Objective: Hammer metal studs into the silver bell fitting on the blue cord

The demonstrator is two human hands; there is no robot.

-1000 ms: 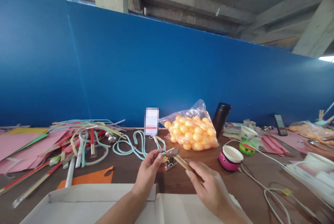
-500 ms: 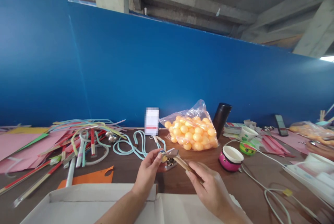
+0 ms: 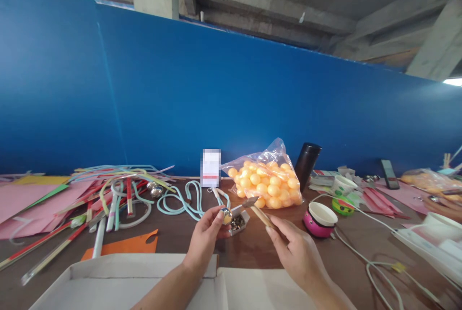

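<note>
My left hand (image 3: 206,233) is closed, pinching a shiny metal ball (image 3: 226,215) between thumb and fingers. In my right hand (image 3: 298,250) is the wooden handle of a small hammer (image 3: 260,213). Its dark metal head points up and left, apart from the ball. Just behind and below the ball, a small white box (image 3: 242,228) of shiny metal pieces sits on the table, partly hidden by my left hand. A clear bag of orange balls (image 3: 267,187) lies beyond the hammer.
A pink cup (image 3: 319,221), a black bottle (image 3: 307,165) and a white cable (image 3: 375,269) are on the right. Tubes, sticks and coloured paper (image 3: 77,194) crowd the left. White cardboard (image 3: 144,281) lies in front, and a blue partition (image 3: 231,88) stands behind.
The hammer head has lifted up and away to the right from the ball, with my right hand moving slightly right. My left hand keeps the ball in nearly the same place.
</note>
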